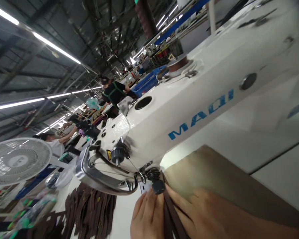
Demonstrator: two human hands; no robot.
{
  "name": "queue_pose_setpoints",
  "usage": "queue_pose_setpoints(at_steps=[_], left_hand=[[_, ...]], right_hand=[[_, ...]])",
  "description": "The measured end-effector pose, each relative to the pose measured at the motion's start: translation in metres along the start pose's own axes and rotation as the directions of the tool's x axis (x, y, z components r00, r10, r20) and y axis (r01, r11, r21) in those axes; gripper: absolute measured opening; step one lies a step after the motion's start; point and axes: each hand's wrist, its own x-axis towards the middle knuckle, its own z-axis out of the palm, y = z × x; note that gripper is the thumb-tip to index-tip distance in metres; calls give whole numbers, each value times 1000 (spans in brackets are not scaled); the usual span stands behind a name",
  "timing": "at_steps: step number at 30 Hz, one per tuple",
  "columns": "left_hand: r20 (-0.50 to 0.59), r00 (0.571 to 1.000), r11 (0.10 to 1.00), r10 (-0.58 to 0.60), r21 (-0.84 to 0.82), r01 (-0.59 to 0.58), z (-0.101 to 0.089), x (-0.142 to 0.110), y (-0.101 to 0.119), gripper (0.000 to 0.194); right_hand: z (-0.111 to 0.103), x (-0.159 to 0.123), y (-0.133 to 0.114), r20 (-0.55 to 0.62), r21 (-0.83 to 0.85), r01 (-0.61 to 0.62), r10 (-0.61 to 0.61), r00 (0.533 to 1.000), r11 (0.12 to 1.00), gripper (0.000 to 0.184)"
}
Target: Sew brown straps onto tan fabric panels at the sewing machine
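A white sewing machine (149, 132) slants across the view, its needle area low in the middle. A dark brown fabric strip (173, 217) runs from the front edge up to the needle area, beside an olive-brown cloth panel (206, 169). My left hand (147, 215) lies along the strip's left side, fingers stretched out together and tips close to the needle area. From the right, my right hand (206, 209) rests over the panel. Its index finger reaches toward the needle, and the strip is gripped at its thumb and index finger. The machine's black knob hides the needle point.
Dark brown strips (89, 209) lie piled on the table at the left. A metal guard (102, 179) juts from the machine head. A white fan (20, 161) stands far left. Behind are a thread bobbin (178, 64), a blue crate (149, 81) and a co-worker (114, 91).
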Motion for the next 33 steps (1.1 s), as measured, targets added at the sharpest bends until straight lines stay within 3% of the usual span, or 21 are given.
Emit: queue_pose_setpoints(at_steps=[3,8,12,15,18,23,29,33], left_hand=[[-18,1000,1000,-15,14,15,-1,1,2,37],[-56,998,999,-6,33,8,-1,6,4,34],[-68,998,999,3,48,1,2,4,3,29],[-47,999,998,14,62,-11,3,-2,-1,28],[-20,998,997,63,55,-62,3,-5,-7,28],[-29,997,994,75,80,-73,3,-3,-10,25],[-3,998,996,61,61,-61,3,-2,-9,32],[-16,1000,1000,7,1,-7,1,2,-2,33]], right_hand=[[-6,2,-4,-63,-49,-37,34,997,998,34],[-24,7,-8,-19,-67,-223,222,975,972,27],[-25,7,-2,68,36,-94,92,993,995,17],[-23,7,3,108,15,-30,28,994,999,18],[-18,7,3,85,-35,-19,22,996,999,18],[-5,4,1,-58,-25,-2,1,998,1000,18],[2,1,-1,-40,-2,-2,2,999,1000,15],[-10,3,1,-16,-26,-17,16,1000,1000,23]])
